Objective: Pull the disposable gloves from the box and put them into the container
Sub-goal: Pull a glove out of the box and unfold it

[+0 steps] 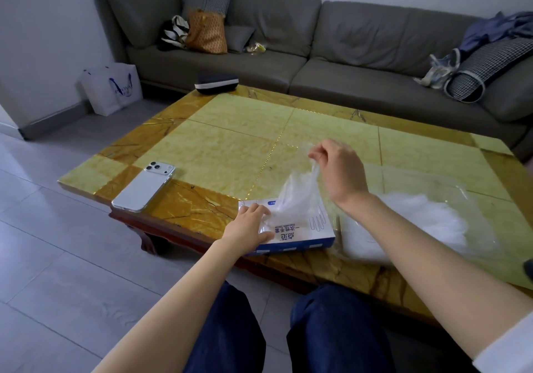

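Two legs [230, 329] in dark blue trousers sat closest, both bare forearms reaching over them to the table [230, 130]. The box [302, 235], white and blue, lay flat at the table's near edge. The left hand [251, 224] rested on the left end of the box, its fingers fairly straight and laid flat across the top, gripping nothing. Above and just right of the box, the right hand [337, 167] was raised, fingers curled and pinching the top of a clear glove [300, 196]. The glove hung down from that pinch to the opening in the top of the box, its lower end blurred, so whether it had fully left the box could not be told. Just right of the box, almost touching it, stood the clear container [461, 191], with a white pile [418, 219] of gloves inside it; the right forearm crossed over its near left corner. Left of the box, apart from it, a white phone [144, 188] lay face down near the table's corner. Far beyond the box, at the table's far edge, sat a dark case [216, 82]. Behind that ran a grey sofa [288, 40] holding a brown bag [206, 32], and far left of the box a white shopping bag [111, 88] stood on the floor.
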Available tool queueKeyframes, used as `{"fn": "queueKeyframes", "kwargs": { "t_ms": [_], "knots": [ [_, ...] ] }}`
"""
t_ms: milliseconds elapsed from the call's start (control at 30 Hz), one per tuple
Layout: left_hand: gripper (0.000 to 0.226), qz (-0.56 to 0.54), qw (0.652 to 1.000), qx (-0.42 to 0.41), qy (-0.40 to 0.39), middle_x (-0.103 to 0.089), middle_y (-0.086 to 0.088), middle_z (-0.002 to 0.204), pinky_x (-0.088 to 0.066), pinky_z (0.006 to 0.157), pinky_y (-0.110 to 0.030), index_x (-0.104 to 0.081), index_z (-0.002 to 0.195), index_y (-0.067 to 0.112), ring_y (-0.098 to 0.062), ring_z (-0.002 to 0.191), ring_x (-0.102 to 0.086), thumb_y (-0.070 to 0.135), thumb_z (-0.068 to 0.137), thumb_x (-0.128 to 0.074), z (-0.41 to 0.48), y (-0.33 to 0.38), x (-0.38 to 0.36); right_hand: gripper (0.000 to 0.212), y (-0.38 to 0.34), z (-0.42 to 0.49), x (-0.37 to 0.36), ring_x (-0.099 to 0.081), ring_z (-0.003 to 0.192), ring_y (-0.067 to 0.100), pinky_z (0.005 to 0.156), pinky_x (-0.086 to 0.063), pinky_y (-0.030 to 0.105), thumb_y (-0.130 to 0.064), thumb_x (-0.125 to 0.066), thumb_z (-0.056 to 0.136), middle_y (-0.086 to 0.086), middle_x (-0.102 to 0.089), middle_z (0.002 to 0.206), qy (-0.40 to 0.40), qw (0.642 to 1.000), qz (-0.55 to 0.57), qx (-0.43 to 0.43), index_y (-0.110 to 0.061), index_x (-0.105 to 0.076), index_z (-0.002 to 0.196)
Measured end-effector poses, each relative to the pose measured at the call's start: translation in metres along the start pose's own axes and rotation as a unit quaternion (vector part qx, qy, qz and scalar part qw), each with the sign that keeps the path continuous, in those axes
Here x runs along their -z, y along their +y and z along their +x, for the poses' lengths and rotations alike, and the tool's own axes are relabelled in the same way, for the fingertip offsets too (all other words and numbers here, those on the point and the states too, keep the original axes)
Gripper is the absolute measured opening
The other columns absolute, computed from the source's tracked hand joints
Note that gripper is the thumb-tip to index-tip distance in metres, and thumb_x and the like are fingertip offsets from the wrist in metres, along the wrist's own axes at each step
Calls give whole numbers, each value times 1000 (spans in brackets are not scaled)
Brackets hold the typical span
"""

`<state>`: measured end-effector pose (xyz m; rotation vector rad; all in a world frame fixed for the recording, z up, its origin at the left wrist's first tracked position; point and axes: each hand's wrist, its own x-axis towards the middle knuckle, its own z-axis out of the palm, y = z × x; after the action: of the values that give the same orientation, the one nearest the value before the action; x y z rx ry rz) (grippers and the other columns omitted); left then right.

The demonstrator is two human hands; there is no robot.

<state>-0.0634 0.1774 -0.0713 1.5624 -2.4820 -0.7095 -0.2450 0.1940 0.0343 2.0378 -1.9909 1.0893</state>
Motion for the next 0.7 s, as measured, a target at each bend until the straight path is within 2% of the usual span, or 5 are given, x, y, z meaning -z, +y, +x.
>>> {"fn": "queueKeyframes", "kwargs": {
  "t_ms": [133,333,433,567,700],
  "knots": [
    [48,14,1000,4,-8,-36,5,139,-47,89,-36,-38,134,21,-16,130,-30,34,92,-57,0,5,1,17,-8,17,26,-53,78,14,67,-39,24,-16,-56,94,6,-66,90,84,996,31,2,-2,-61,87],
    [51,6,1000,13,-25,-34,-1,143,-42,100,-41,-34,138,15,-21,129,-36,28,93,-55,0,8,8,16,-2,18,54,-57,76,18,64,-46,31,-19,-56,95,2,-66,87,98,995,21,22,-5,-62,87],
    [43,-56,994,22,86,-37,-9,140,-39,102,-35,-37,134,10,-23,122,-43,14,93,-51,0,20,31,14,5,17,69,-52,74,12,61,-39,25,-16,-57,94,-9,-56,82,105,994,18,17,-6,-62,86],
    [51,-126,973,-77,178,-38,-4,142,-30,101,-24,-37,136,12,-17,128,-39,24,91,-59,-3,64,78,12,2,16,84,-51,68,6,60,-36,11,-13,-60,91,-8,-56,79,105,992,58,42,-4,-64,85],
    [72,-128,972,-182,80,-37,3,145,-29,105,-27,-34,141,17,-13,130,-37,39,81,-69,-8,120,101,6,-6,10,89,-50,65,-12,61,-37,0,-12,-61,91,-16,-54,76,60,992,85,76,-7,-64,88]
  ]
}}
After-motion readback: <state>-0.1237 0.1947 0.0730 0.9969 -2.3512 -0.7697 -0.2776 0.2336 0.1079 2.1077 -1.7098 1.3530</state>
